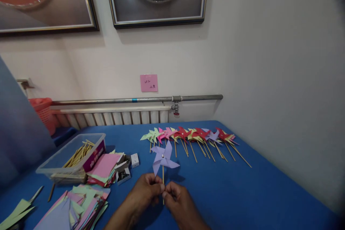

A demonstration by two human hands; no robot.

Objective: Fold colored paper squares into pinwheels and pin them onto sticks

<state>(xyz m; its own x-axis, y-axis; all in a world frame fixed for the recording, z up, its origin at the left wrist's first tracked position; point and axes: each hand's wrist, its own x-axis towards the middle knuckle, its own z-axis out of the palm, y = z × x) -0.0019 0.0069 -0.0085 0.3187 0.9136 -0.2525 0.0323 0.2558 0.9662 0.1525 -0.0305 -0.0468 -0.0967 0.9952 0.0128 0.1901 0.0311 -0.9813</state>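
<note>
A lilac paper pinwheel (166, 161) on a thin wooden stick stands upright in front of me, a shiny pin at its centre. My left hand (147, 190) pinches the stick below the blades. Just right of it, my right hand (179, 199) has its fingers closed on the same stick, a little lower. The end of the stick shows beneath the fingertips. Behind the lilac one, a row of finished pinwheels (183, 133) in green, pink, red, yellow and purple lies on the blue table (229, 194), sticks toward me.
A clear plastic box (45, 168) of wooden sticks (79, 154) stands at left. Near it are coloured paper squares (106, 163), a small open box of pins (123, 175), a white box (135, 160), cut paper sheets (61, 212) and scissors (36, 194). A wall borders the right.
</note>
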